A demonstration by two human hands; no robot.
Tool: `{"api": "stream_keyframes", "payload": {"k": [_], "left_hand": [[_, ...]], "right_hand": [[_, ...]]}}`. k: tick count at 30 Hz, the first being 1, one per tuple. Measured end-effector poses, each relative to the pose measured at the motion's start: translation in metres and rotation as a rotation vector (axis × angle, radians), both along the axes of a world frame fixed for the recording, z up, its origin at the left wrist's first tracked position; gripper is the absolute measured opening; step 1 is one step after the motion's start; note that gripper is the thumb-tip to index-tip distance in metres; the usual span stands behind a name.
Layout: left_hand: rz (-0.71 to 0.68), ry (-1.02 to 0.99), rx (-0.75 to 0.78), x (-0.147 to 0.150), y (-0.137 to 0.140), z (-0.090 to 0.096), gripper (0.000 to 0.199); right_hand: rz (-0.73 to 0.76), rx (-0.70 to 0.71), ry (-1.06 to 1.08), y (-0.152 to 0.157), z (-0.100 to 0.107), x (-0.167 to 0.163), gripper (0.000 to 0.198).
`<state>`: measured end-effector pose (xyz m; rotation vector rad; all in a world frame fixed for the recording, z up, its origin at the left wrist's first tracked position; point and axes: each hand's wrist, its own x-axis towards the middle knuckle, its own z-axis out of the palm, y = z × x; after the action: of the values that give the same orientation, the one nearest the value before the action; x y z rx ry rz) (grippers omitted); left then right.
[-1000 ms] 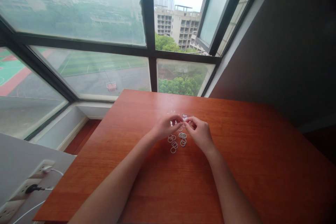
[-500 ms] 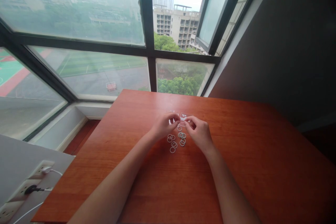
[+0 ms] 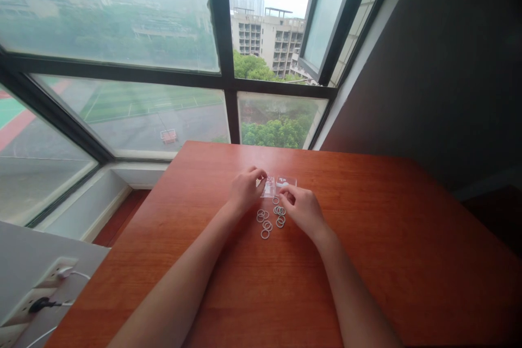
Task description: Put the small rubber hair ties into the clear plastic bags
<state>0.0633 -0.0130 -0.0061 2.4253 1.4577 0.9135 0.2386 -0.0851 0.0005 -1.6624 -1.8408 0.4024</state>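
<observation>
A small clear plastic case [image 3: 268,189], spread in two halves, lies on the wooden table. My left hand [image 3: 246,187] is at the left half, thumb and fingertips closed together over its edge; whether they grip the case or something small is hidden. Beside the right half [image 3: 286,180], which holds a whitish piece, is my right hand [image 3: 302,205]. Its thumb and forefinger are pinched at the near edge, and anything between them is too small to make out. Several pale rings lie loose just nearer to me, some overlapping: a left cluster [image 3: 265,225] and a right cluster [image 3: 279,211].
The reddish-brown table [image 3: 391,239] reaches from the window [image 3: 228,84] towards me, its left edge slanting. At the lower left, wall sockets [image 3: 48,288] hold plugs with cables. A dark wall [image 3: 428,65] rises on the right.
My hands have moved apart, the left one up and leftward off the middle of the case. More of both case halves now shows. The rings keep their arrangement while the view shifts slightly.
</observation>
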Motion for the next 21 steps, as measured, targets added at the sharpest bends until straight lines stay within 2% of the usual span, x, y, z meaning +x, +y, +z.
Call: {"api": "stream_keyframes", "payload": {"k": [6, 10, 16, 21], "left_hand": [[-0.008, -0.018, -0.028, -0.004, 0.003, -0.003, 0.013], [-0.012, -0.028, -0.02, -0.009, 0.002, -0.001, 0.013], [-0.018, -0.079, -0.011, -0.017, 0.001, 0.005, 0.013], [-0.036, -0.105, -0.023, -0.022, 0.001, 0.008, 0.013]], "right_hand": [[-0.001, -0.052, -0.046, 0.0, 0.002, 0.001, 0.013], [0.009, -0.135, -0.096, -0.001, 0.003, 0.006, 0.013], [0.104, -0.273, -0.102, -0.004, 0.002, 0.014, 0.012], [0.163, -0.287, -0.067, -0.007, -0.003, 0.007, 0.015]]}}
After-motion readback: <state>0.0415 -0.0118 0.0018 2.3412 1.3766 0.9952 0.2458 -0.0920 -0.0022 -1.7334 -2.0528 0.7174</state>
